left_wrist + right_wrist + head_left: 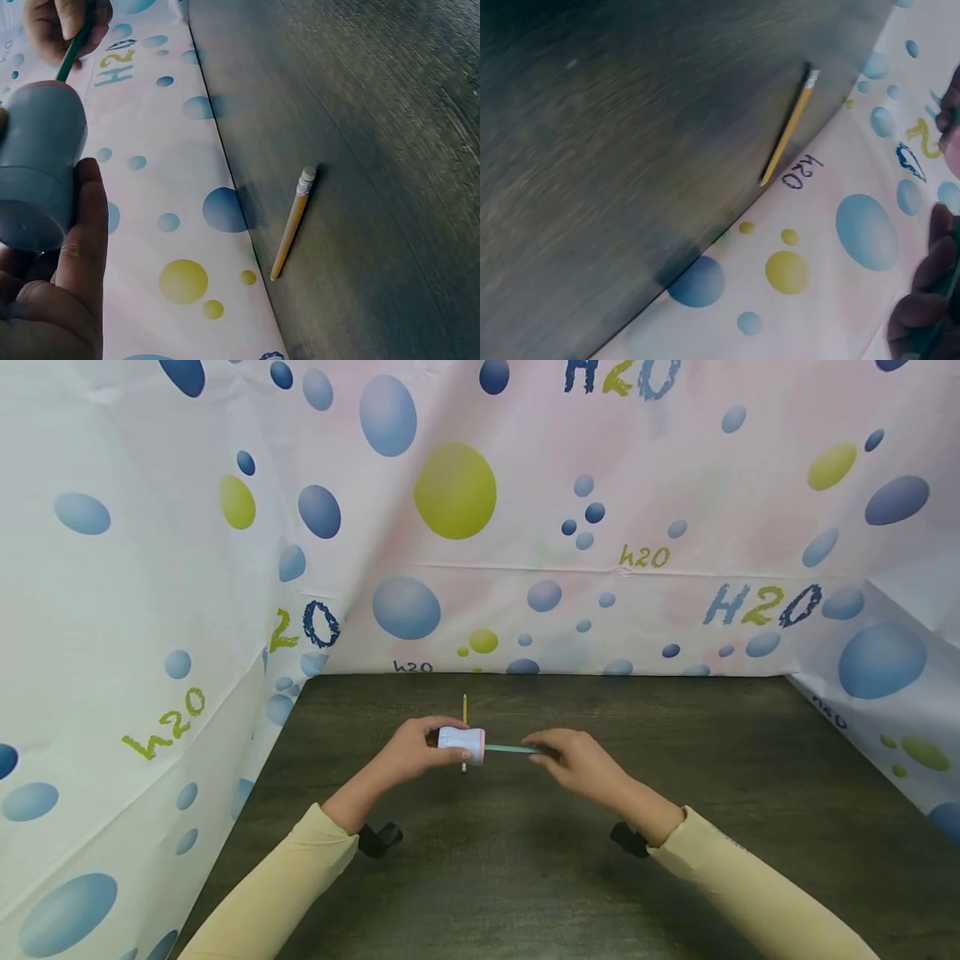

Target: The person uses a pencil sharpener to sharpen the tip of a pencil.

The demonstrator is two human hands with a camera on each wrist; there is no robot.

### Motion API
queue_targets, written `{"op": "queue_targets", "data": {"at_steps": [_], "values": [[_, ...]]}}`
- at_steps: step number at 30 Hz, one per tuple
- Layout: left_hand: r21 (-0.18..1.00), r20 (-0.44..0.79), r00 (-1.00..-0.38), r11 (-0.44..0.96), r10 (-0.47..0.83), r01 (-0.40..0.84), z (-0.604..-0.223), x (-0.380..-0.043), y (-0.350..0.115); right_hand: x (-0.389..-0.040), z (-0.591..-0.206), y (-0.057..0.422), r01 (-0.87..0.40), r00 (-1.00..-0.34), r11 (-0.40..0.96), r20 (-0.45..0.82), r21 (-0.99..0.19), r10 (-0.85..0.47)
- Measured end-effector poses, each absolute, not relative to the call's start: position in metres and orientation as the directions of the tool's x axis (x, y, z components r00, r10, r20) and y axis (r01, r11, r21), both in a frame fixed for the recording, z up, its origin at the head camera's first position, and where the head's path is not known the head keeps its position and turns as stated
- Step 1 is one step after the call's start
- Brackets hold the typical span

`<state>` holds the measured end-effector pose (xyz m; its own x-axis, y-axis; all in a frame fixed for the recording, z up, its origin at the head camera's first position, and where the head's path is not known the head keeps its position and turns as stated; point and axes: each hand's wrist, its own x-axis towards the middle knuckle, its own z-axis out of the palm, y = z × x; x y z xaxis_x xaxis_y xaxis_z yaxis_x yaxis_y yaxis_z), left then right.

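Observation:
My left hand [408,750] grips a small pale-blue cylinder [457,741], waisted in the middle, with a pink end facing right. From that pink end a thin green pencil-like stick [510,748] runs across to my right hand [581,764], which pinches its other end between thumb and fingers. In the left wrist view the stick [69,58] meets the pink end of the cylinder [41,142]; how far it goes in is hidden. Both hands are held above the table. A yellow pencil [292,225] with a white eraser lies on the tabletop beyond and below the cylinder.
The dark wood-grain table [525,860] ends at a white backdrop [525,527] printed with blue and green dots and H2O lettering. This sheet also rises along the left and right sides. Black straps [381,841] are on both wrists.

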<state>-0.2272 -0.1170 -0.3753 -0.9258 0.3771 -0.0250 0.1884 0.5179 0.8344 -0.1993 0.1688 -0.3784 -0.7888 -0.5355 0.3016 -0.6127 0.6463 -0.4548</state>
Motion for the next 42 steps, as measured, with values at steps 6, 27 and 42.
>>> {"op": "queue_targets", "data": {"at_steps": [6,27,42], "values": [[0.859,-0.058,-0.922,0.49,0.383,0.15,-0.379,-0.226,-0.118,-0.202,-0.392,0.172,-0.802,-0.554,0.575,0.554,-0.158,-0.621],[0.825,0.125,-0.922,0.477,0.367,0.302,-0.374,-0.207,-0.105,-0.196,-0.373,0.163,-0.71,-0.661,0.683,0.5,-0.174,-0.56],[0.815,0.072,-0.933,0.519,0.353,0.259,-0.382,-0.221,-0.107,-0.222,-0.366,0.173,-0.515,-0.779,0.626,0.016,-0.586,-0.626]]}}
